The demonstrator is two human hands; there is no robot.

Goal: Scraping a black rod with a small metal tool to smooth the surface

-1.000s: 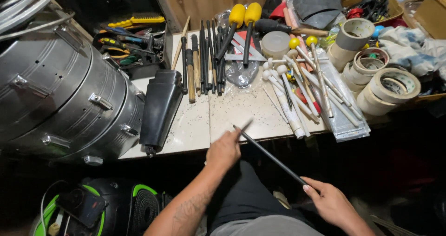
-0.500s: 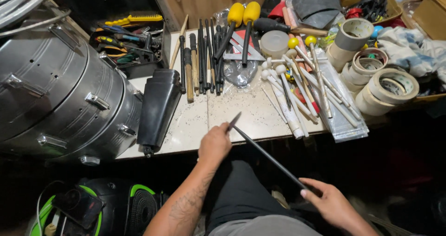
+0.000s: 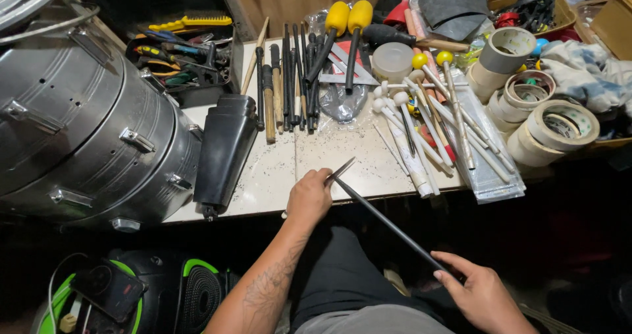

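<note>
My left hand (image 3: pixel 309 196) rests at the front edge of the white tabletop (image 3: pixel 263 182) and pinches a small flat metal blade (image 3: pixel 341 169) that points up and right. The blade touches the upper end of a long dark stick (image 3: pixel 388 223). The stick slants down to the right, off the table, over my lap. My right hand (image 3: pixel 480 294) grips its lower end near the bottom right of the view.
A large shiny metal drum shell (image 3: pixel 85 123) lies at the left. A black cowbell (image 3: pixel 224 150) lies beside it. Dark sticks (image 3: pixel 289 77), yellow-headed mallets (image 3: pixel 349 18), white-tipped beaters (image 3: pixel 421 130) and tape rolls (image 3: pixel 553 127) crowd the table. A green-trimmed speaker (image 3: pixel 164 288) sits below.
My left hand with the blade has slid a little along the stick's upper end and settled at the table edge. The right hand keeps its grip lower down.
</note>
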